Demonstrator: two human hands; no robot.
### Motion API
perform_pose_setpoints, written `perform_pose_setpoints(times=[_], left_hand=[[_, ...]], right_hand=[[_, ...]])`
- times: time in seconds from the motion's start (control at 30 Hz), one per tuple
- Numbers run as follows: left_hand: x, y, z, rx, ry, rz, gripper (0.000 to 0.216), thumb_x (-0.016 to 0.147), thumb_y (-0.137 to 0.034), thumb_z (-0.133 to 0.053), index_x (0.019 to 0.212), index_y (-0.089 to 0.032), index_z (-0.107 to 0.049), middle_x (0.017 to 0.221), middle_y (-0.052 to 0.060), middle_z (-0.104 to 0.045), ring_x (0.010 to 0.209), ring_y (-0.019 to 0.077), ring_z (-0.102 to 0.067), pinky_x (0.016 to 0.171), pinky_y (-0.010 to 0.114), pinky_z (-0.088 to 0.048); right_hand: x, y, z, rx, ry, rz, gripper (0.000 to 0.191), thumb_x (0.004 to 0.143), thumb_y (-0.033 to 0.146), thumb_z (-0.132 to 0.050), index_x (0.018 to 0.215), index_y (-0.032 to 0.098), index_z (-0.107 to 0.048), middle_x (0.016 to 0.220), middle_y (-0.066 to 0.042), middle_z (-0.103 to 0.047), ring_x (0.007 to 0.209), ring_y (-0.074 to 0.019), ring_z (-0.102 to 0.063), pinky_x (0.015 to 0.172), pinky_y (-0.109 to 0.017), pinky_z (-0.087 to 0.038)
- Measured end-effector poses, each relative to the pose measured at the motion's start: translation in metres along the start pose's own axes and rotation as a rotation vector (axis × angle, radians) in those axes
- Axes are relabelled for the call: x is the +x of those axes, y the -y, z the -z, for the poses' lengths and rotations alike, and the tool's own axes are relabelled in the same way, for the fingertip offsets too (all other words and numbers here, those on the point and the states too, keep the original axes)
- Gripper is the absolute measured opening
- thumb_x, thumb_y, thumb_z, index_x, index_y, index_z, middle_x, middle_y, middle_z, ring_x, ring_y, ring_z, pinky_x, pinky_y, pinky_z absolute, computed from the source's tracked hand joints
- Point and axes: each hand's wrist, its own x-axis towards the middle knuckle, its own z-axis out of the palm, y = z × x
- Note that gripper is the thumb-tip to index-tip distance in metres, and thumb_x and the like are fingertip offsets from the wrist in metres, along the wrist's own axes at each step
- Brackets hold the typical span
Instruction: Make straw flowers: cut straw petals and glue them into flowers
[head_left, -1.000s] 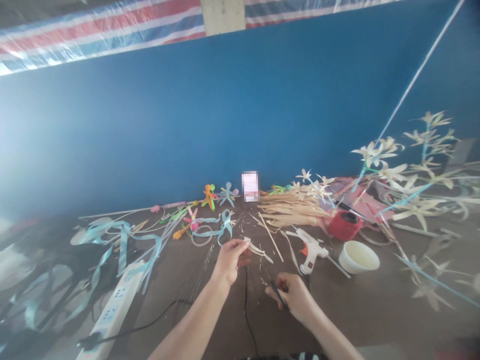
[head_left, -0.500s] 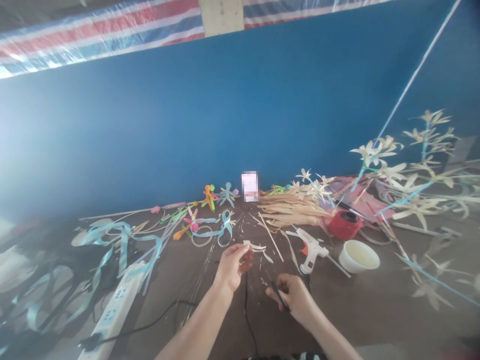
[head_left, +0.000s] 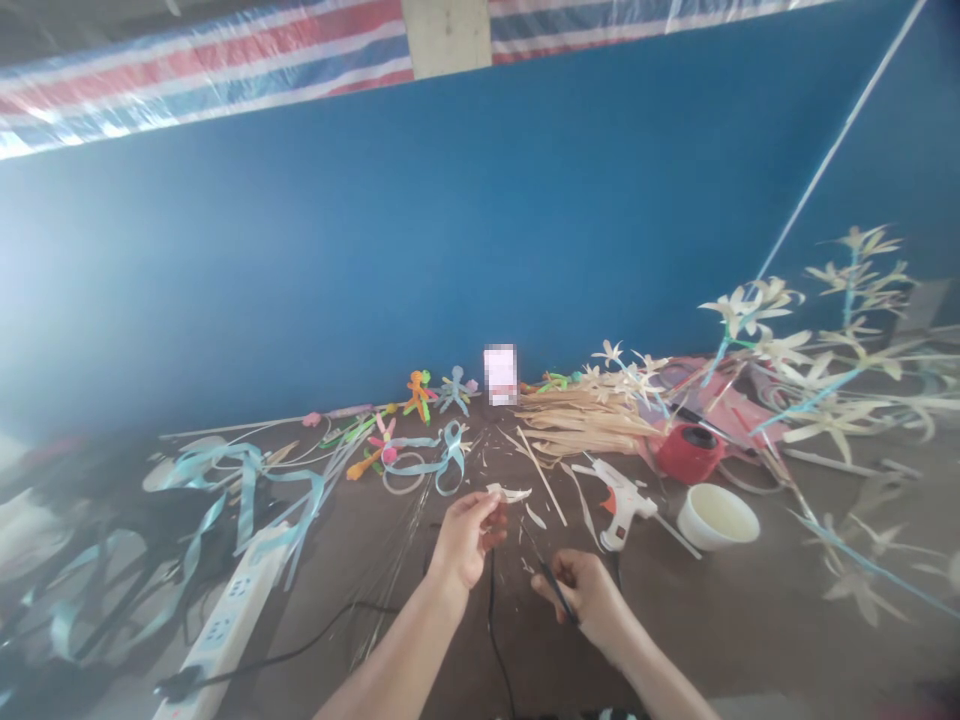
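Observation:
My left hand (head_left: 466,535) is raised a little over the brown table (head_left: 720,620), its fingers pinched on a pale leaf strip (head_left: 510,492) that points to the right. My right hand (head_left: 585,590) is closed around dark scissors (head_left: 551,580), held low and just right of the left hand. Small pale clippings (head_left: 534,516) lie on the table between and beyond both hands.
A white glue gun (head_left: 619,497), a red tape roll (head_left: 688,452) and a white bowl (head_left: 718,515) sit right of the hands. Pale leaf strips (head_left: 577,425) and leaf flowers (head_left: 810,350) crowd the right. Light blue ribbons (head_left: 247,480), a power strip (head_left: 225,620) and a black cable (head_left: 491,620) lie left and centre.
My left hand has drawn back toward me and slightly right with the strip. My right hand has hardly moved.

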Motion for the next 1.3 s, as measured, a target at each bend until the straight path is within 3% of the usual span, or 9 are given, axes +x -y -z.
perform_pose_setpoints(times=[0.37, 0.87, 1.3], left_hand=[[0.012, -0.019, 0.008, 0.165, 0.04, -0.032, 0.018, 0.057, -0.025, -0.067, 0.069, -0.013, -0.061, 0.063, 0.0, -0.058, 0.052, 0.0084, -0.053, 0.043, 0.018, -0.043], [0.006, -0.007, 0.005, 0.196, 0.035, -0.014, 0.018, 0.054, -0.024, -0.069, 0.065, -0.014, -0.057, 0.059, -0.002, -0.053, 0.051, 0.0073, -0.051, 0.043, 0.018, -0.042], [0.009, -0.003, 0.011, 0.233, 0.051, 0.011, 0.021, 0.052, -0.025, -0.07, 0.064, -0.013, -0.058, 0.057, -0.001, -0.054, 0.049, 0.0076, -0.051, 0.043, 0.019, -0.043]], right_hand=[[-0.001, 0.009, 0.004, 0.026, 0.024, -0.03, 0.036, 0.057, 0.04, -0.064, 0.048, 0.018, -0.037, 0.031, 0.007, -0.042, 0.03, -0.005, -0.035, 0.035, -0.017, -0.024], [0.001, -0.001, 0.002, 0.072, 0.05, 0.023, 0.034, 0.062, 0.04, -0.062, 0.05, 0.018, -0.038, 0.032, 0.007, -0.044, 0.031, -0.0053, -0.035, 0.037, -0.017, -0.023], [0.006, -0.001, 0.001, 0.089, 0.094, -0.007, 0.038, 0.063, 0.05, -0.057, 0.054, 0.016, -0.041, 0.034, 0.006, -0.048, 0.032, -0.0047, -0.034, 0.038, -0.017, -0.021]])
